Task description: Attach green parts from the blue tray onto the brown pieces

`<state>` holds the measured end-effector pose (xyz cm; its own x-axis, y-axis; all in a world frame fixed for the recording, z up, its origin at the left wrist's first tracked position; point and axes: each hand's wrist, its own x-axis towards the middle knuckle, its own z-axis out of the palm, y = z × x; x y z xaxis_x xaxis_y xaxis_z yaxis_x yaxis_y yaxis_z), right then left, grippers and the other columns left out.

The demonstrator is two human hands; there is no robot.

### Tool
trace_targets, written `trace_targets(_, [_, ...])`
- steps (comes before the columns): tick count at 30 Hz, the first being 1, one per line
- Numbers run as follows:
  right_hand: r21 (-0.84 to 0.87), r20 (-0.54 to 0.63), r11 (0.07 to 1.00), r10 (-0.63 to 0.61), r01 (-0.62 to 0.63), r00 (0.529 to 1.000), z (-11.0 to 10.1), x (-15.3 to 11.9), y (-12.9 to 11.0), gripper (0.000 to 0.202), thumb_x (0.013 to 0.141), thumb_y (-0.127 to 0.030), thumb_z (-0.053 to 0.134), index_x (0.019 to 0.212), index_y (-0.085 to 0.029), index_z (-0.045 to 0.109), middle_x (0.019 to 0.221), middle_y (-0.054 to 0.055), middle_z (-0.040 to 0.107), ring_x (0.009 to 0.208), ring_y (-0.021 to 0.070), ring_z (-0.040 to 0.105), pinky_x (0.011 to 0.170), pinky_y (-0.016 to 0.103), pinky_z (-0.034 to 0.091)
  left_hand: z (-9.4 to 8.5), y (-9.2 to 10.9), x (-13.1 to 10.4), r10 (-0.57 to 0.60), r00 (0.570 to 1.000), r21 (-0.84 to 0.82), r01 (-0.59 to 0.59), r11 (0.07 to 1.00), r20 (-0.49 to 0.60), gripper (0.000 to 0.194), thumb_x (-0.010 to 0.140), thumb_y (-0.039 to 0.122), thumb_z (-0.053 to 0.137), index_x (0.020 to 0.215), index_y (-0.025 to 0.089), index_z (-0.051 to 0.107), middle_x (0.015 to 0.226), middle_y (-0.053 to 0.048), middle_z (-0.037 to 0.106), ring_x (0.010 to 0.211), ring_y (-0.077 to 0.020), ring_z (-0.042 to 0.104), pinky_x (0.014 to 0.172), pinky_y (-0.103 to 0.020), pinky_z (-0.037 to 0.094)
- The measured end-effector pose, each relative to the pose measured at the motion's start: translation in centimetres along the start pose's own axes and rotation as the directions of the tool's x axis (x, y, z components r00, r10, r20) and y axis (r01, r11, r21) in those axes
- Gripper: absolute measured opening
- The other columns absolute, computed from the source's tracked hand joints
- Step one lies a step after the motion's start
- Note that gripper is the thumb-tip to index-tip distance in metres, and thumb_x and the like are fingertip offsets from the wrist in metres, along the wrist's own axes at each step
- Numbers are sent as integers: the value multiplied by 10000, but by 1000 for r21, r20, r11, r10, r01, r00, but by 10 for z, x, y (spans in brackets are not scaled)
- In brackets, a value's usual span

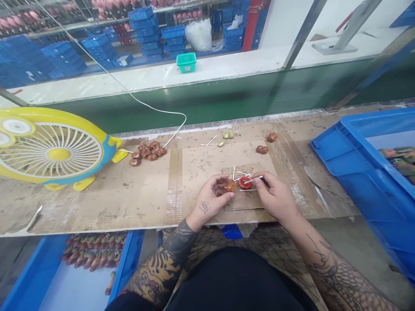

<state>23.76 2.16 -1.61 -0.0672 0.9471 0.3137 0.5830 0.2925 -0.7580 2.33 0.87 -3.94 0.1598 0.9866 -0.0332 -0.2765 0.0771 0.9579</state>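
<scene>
My left hand (214,192) is closed around a small amber-orange piece (230,186), held just left of a small red pot (245,182). Between the fingertips of my right hand (275,194) is a cotton swab (254,179), its far end in the pot's red contents. Several more white swabs (234,172) lie around the pot on a cardboard piece (243,203). Beyond the hands are two brown pieces, one glossy and double-lobed (262,149), the other rounded (272,137). A few green pieces (221,143) lie near two crossed swabs (211,141).
A cluster of brown pieces (151,151) lies beside a yellow fan (58,147) on the left. A blue crate (366,172) stands at the right; another blue crate (126,259) holds small painted figures below left. A green basket (186,62) sits on the ledge, where a white cord (142,102) hangs across.
</scene>
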Motion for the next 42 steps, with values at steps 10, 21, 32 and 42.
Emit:
trace_targets(10, [9,-33,1000,11,-11,999,-1,0,0,229,1014,-375,527,982,-200,672,906,60,710,828,234,666,759,344,494,2,5,1,-32,999,-27,32,999,-7,497,723,359,915,1083,147,647,1106,-115,704,998,-208,674,918,-334,545])
trace_targets(21, [430,82,893,112,-136,990,1,-2,-26,340,992,-516,626,968,-187,705,792,41,668,724,187,634,672,285,546,6,9,0,-27,998,-6,28,1000,61,454,788,428,878,1107,153,709,1108,-118,736,1011,-233,696,941,-359,551])
trace_targets(32, [180,-7,982,56,-54,998,2,2,-2,252,1033,-399,520,1002,-192,661,903,68,705,835,239,670,774,370,541,-2,7,4,-68,997,80,71,994,-37,503,823,578,806,1109,170,738,1013,-100,748,945,-239,684,887,-366,548])
trace_targets(42, [-400,-21,914,60,-63,998,-134,-9,-1,376,972,-324,532,1314,-202,628,1191,105,676,1004,251,659,883,391,551,-16,23,2,-137,969,211,181,961,-208,537,774,583,840,1114,181,733,1129,-85,740,998,-242,682,870,-293,561])
